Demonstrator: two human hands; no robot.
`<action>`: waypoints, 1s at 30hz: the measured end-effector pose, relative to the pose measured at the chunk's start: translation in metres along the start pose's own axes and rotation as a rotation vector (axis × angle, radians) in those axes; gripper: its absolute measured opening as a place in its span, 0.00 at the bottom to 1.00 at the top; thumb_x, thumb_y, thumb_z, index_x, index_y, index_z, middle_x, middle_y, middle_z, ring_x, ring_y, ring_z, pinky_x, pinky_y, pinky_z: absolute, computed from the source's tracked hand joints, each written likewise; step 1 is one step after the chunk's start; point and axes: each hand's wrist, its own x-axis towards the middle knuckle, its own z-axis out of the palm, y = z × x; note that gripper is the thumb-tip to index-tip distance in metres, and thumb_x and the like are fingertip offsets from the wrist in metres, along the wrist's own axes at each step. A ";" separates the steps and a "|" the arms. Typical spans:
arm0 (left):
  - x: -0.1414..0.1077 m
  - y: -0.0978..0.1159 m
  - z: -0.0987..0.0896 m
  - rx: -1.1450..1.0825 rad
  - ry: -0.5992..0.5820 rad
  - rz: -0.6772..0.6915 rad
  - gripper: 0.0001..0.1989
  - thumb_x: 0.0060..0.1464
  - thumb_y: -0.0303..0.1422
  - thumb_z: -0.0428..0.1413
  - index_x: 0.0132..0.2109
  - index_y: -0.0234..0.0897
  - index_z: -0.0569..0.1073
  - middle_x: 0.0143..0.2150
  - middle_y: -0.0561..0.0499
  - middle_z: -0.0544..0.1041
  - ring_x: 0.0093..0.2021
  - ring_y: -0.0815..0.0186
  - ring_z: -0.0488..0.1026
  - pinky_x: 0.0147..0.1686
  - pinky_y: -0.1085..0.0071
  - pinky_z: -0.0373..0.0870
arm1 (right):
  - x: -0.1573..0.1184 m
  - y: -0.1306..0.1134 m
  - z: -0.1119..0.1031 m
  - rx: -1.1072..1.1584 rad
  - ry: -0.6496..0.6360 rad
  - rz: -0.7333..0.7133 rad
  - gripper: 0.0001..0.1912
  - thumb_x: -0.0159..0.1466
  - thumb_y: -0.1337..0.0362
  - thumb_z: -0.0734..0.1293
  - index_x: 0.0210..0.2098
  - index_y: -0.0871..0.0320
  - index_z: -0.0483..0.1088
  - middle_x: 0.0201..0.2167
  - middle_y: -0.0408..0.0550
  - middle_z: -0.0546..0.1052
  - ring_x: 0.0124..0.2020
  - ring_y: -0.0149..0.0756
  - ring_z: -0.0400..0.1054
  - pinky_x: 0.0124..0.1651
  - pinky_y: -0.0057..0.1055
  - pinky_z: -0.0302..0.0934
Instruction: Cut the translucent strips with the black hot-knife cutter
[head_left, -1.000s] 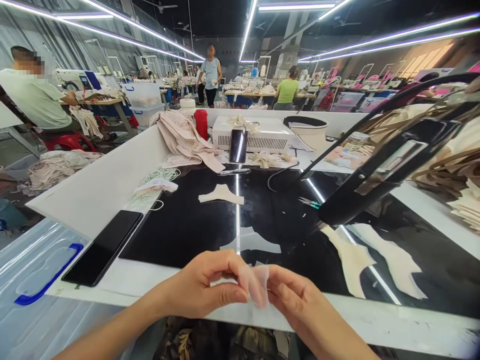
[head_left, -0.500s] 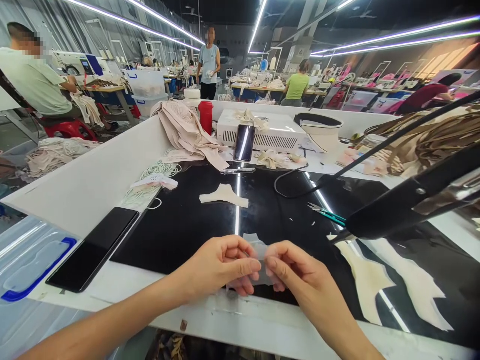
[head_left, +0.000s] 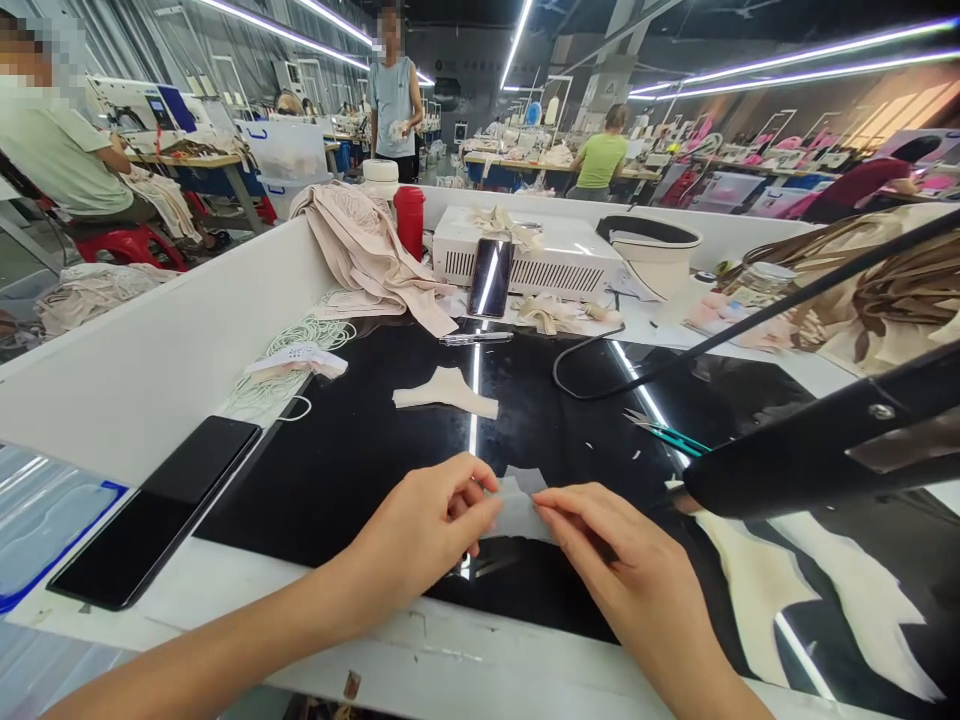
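Between my two hands is a small piece of thin, see-through white fabric (head_left: 519, 512), just over the near part of the black work surface (head_left: 330, 470). My left hand (head_left: 431, 525) pinches its left edge between thumb and fingers. At its right edge, the thumb and fingertips of my right hand (head_left: 619, 550) are closed on it. Beyond them, a cream fabric cutout (head_left: 446, 392) lies flat. Right of my right hand rest a cream cut piece (head_left: 757, 590) and a whiter one (head_left: 855, 590). Teal-handled thread snips (head_left: 667, 434) lie partly under a black arm.
The black arm (head_left: 817, 440) reaches in from the right, above the surface. A large black phone (head_left: 154, 510) lies at the left edge. Pale cord (head_left: 289, 360), a pen (head_left: 476, 338), an upright phone (head_left: 491, 278) and a white box (head_left: 555, 255) stand farther back. Several people work beyond.
My hands have moved slightly apart and the sheer fabric shows more openly between them, a little farther from the table's front edge. The view has shifted, and the standing person appears nearer.
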 end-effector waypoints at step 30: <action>0.001 -0.022 0.004 0.917 0.127 0.386 0.09 0.68 0.29 0.51 0.36 0.38 0.70 0.31 0.56 0.74 0.29 0.66 0.72 0.29 0.69 0.60 | -0.001 0.016 0.018 -0.383 -0.169 -0.100 0.15 0.75 0.59 0.58 0.48 0.49 0.77 0.38 0.43 0.79 0.35 0.30 0.76 0.30 0.23 0.64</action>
